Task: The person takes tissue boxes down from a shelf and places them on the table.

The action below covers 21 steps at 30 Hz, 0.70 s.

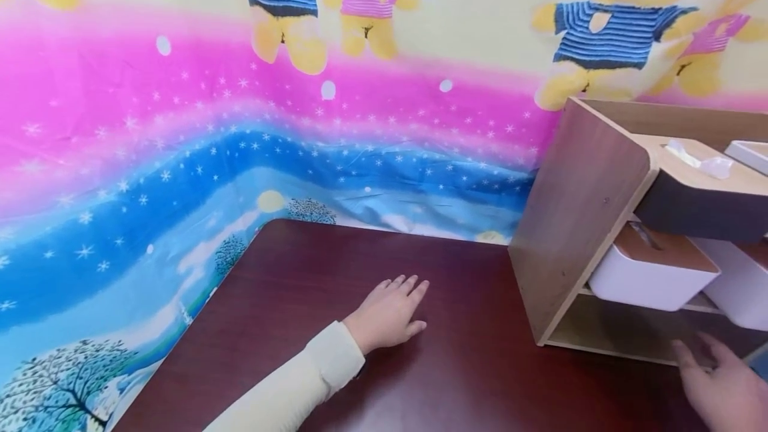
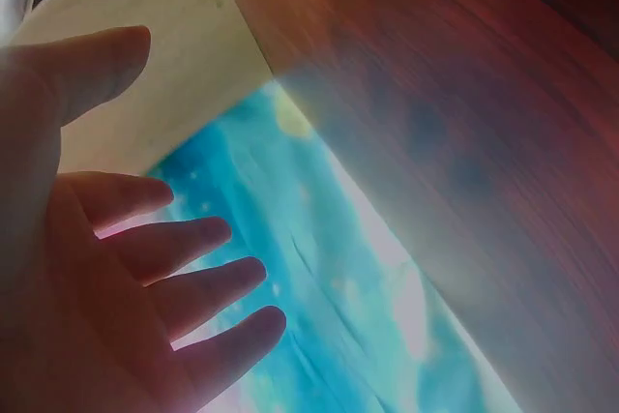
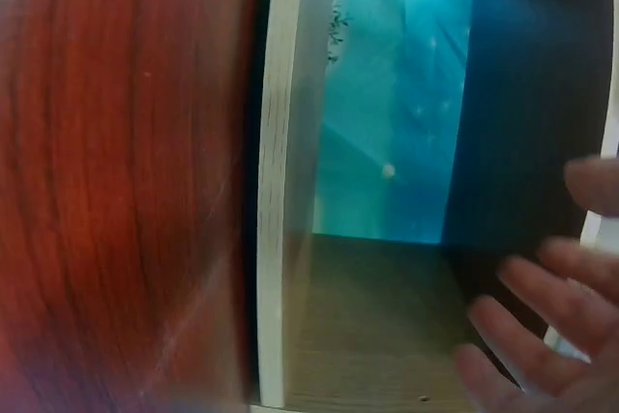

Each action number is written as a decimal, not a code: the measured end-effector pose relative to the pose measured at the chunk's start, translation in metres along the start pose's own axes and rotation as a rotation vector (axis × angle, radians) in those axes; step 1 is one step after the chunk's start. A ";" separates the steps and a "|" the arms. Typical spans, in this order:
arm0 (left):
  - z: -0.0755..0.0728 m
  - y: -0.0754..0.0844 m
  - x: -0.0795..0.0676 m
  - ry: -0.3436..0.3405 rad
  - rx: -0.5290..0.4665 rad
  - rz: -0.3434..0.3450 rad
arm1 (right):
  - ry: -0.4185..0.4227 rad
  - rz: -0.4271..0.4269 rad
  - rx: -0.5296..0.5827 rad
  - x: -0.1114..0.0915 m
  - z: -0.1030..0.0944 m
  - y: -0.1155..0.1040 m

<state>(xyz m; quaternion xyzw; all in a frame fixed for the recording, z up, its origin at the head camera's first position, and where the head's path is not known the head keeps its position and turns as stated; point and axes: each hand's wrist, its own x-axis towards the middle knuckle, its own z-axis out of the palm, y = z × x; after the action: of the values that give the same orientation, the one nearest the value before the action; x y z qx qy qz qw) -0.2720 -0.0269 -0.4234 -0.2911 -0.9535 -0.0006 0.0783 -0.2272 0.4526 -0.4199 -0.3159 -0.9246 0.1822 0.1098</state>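
Observation:
My left hand (image 1: pixel 387 315) is over the dark red-brown table (image 1: pixel 324 259), fingers spread and nothing held. In the left wrist view its fingers (image 2: pixel 208 278) are straight and apart. At the lower right, my right hand (image 1: pixel 723 382) is in front of the bottom compartment (image 1: pixel 624 332) of a wooden shelf unit (image 1: pixel 552 219). The right wrist view shows its loosely bent fingers (image 3: pixel 542 326) before that compartment, through whose back the blue cloth shows. This hand holds nothing.
Above the bottom compartment are a white box with a brown lid (image 1: pixel 654 279) and a second white box (image 1: pixel 738 285). A dark box with a wooden top and tissue (image 1: pixel 702 199) is higher up. A printed cloth (image 1: pixel 384 112) with bears hangs behind the table.

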 end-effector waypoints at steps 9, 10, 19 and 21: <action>-0.003 0.035 0.053 -0.005 -0.023 0.053 | 0.171 -0.097 0.415 0.032 -0.016 0.001; -0.003 0.039 0.058 -0.003 -0.025 0.059 | 0.166 -0.095 0.426 0.034 -0.017 0.002; 0.005 0.065 0.088 -0.028 -0.044 0.058 | 0.108 -0.027 0.438 0.049 -0.009 0.019; 0.005 0.070 0.092 -0.025 -0.041 0.055 | 0.106 -0.017 0.439 0.054 -0.010 0.021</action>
<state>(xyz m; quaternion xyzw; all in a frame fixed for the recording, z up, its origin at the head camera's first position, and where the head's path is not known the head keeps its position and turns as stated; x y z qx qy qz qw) -0.3094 0.0823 -0.4173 -0.3189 -0.9458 -0.0143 0.0603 -0.2544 0.5039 -0.4144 -0.2856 -0.8583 0.3615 0.2260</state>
